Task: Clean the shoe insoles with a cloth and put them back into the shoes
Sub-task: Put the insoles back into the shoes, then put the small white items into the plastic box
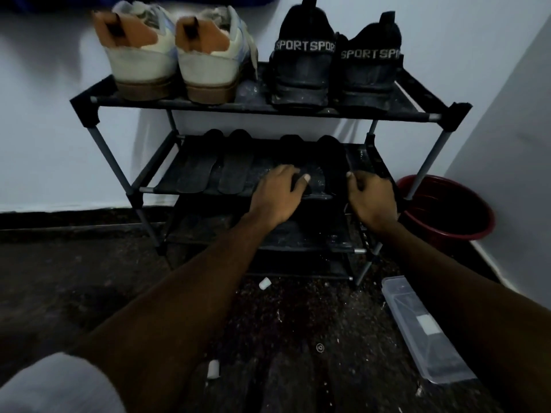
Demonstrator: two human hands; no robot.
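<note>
Left hand (277, 189) grips one of four insoles (196, 171) on the middle shelf (360, 162).

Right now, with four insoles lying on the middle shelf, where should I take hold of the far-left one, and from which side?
Probably its near end, from the front. The far-left insole lies flat on the middle shelf, pointing toward the wall, so that end sits by the open front edge, and the top shelf covers it from above.

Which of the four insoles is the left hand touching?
The third insole from the left: only its near end lies under the left hand.
</note>
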